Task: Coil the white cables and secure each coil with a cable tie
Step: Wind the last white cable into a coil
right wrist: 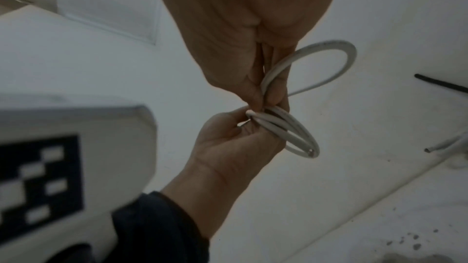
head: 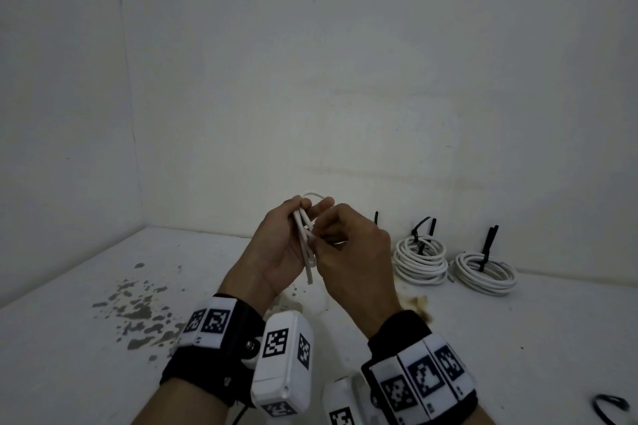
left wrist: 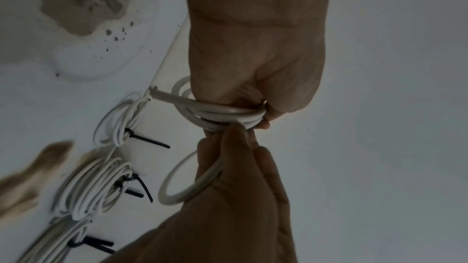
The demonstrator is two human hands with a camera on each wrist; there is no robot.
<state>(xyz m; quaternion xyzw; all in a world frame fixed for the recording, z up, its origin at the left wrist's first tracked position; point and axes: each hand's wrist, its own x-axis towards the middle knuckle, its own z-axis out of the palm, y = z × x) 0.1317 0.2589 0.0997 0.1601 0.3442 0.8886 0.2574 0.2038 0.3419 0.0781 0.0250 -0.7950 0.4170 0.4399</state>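
A short white cable [head: 305, 239], wound into a few loops, is held up over the white table [head: 51, 373]. My left hand [head: 290, 241] grips the bundle, and one cut end [head: 309, 279] sticks out below it. My right hand [head: 331, 228] pinches a single loop beside the bundle. In the left wrist view my left hand [left wrist: 263, 115] grips the coil [left wrist: 222, 113], and my right hand [left wrist: 228, 147] holds the loose loop [left wrist: 174, 183]. From the right wrist the loop [right wrist: 329, 55] arcs out of my right hand [right wrist: 268, 95] above my left hand [right wrist: 243, 125].
Two tied white coils [head: 421, 259] [head: 485, 272] lie against the back wall at right, with black cable ties [head: 488, 241] sticking up. A third tied coil [left wrist: 50, 243] shows from the left wrist. A loose black tie [head: 609, 407] lies at bottom right. Grey stains [head: 138, 307] mark the table at left.
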